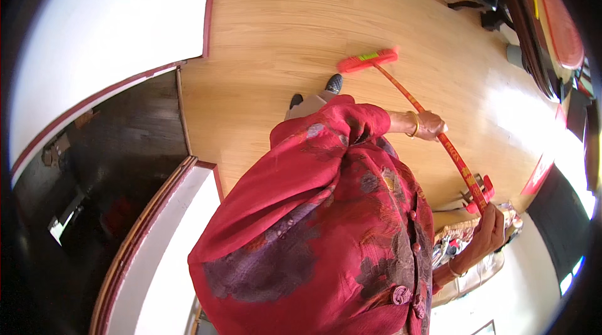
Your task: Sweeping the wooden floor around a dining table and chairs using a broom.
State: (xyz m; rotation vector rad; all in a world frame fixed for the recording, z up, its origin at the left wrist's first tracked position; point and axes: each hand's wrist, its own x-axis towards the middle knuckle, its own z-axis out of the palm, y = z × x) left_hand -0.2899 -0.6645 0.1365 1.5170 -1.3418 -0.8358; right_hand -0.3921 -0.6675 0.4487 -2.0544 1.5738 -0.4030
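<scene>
A red broom (pixel 405 88) slants across the wood-look floor. Its red and pink head, with a green patch, is on the floor just beyond a dark patterned shoe (pixel 334 83). My left hand (pixel 430 126), below a gold-coloured bracelet, is closed around the middle of the handle. Near the handle's upper end, my right hand (pixel 491 229) is closed on it, its fingers partly hiding the tip. Gold-coloured writing runs along the handle. A red patterned jacket (pixel 324 222) covers my torso and much of the lower view.
Left, a doorway (pixel 155 114) opens onto a dark room between white walls (pixel 141 10) with dark-red trim. Dark wooden furniture (pixel 522 29) stands upper right, a grey container (pixel 515 55) beside it. Beyond my right hand are a red object (pixel 488 188) and piled items (pixel 451 245).
</scene>
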